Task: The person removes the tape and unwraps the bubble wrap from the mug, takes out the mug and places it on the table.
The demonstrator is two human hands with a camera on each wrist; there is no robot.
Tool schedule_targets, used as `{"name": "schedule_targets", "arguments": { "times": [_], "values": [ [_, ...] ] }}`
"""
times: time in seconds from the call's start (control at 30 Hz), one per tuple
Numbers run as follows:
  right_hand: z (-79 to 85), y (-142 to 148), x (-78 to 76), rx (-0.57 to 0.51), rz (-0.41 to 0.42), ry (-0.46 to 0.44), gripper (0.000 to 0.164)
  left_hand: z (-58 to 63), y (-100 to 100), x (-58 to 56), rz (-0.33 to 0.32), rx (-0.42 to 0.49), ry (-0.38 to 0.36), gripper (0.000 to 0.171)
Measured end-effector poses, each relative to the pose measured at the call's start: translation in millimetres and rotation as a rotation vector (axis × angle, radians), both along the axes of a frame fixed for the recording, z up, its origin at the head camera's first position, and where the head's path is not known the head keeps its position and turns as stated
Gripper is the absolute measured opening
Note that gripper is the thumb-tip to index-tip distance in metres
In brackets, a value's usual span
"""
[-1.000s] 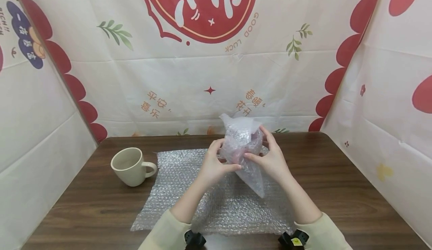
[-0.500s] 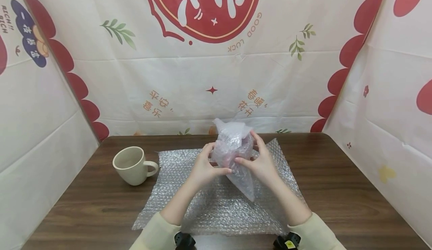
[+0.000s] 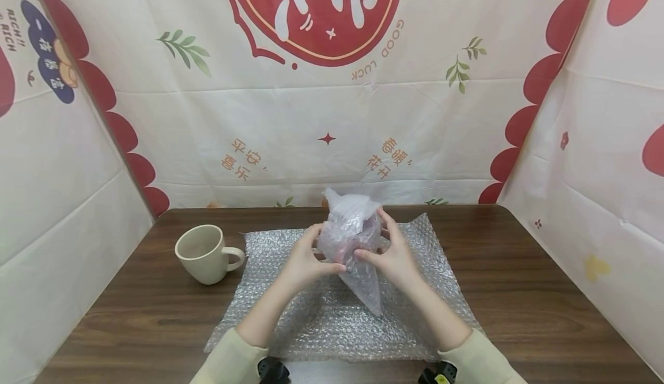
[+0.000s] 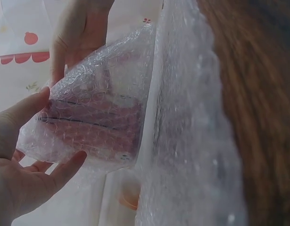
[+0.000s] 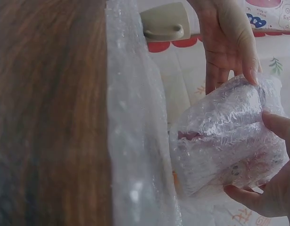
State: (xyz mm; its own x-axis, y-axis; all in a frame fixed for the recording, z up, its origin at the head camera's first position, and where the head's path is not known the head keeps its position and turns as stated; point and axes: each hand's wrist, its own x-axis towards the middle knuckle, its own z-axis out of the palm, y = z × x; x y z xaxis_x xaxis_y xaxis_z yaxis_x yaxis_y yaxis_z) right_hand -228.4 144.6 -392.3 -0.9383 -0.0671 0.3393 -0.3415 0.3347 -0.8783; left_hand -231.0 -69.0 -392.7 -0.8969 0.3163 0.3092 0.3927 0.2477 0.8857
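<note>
Both hands hold a bubble-wrapped bundle (image 3: 353,228) over the middle of a flat bubble wrap sheet (image 3: 311,326). My left hand (image 3: 303,262) grips its left side, fingers behind and thumb in front. On the right side my right hand (image 3: 392,260) grips it the same way. A loose corner of the wrap hangs toward me in a point. Through the layers in the left wrist view, the bundle (image 4: 88,122) shows something reddish pink with dark lines; its kind is hidden. In the right wrist view, the bundle's (image 5: 229,136) lower end comes close to the sheet.
A pale green mug (image 3: 204,266) stands upright left of the sheet, its handle toward it. Beneath lies a dark wooden table (image 3: 544,292). Printed cloth walls (image 3: 290,113) enclose the back and both sides.
Both hands have brought the bundle left and slightly down, toward the middle of the sheet. Their grip stays the same. The sheet's far right corner has come into sight.
</note>
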Motion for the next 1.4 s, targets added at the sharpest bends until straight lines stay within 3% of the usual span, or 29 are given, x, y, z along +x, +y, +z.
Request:
{"name": "schedule_targets", "arguments": {
  "times": [0.63, 0.9, 0.97, 1.17, 1.4],
  "values": [
    [-13.2, 2, -4.4, 0.044, 0.025, -0.032, 0.1, -7.3, -5, -2.1, -0.019, -0.052, -0.003, 0.081],
    [-13.7, 7, -6.0, 0.047, 0.053, -0.049, 0.098, 26.0, -4, 20.8, -0.071, -0.027, -0.006, 0.068],
    [-8.4, 6, -2.6, 0.043, 0.061, -0.05, 0.097, 23.8, -4, 18.0, -0.071, -0.021, -0.021, 0.068],
    [-10.7, 7, -3.2, 0.083, 0.028, -0.021, 0.096, -3.5, -7, -4.4, -0.041, -0.024, -0.031, 0.069],
    [-8.7, 6, -0.5, 0.191, -0.035, 0.053, 0.085, -2.6, -5, -8.4, 0.009, -0.019, -0.04, 0.066]
  ]
}}
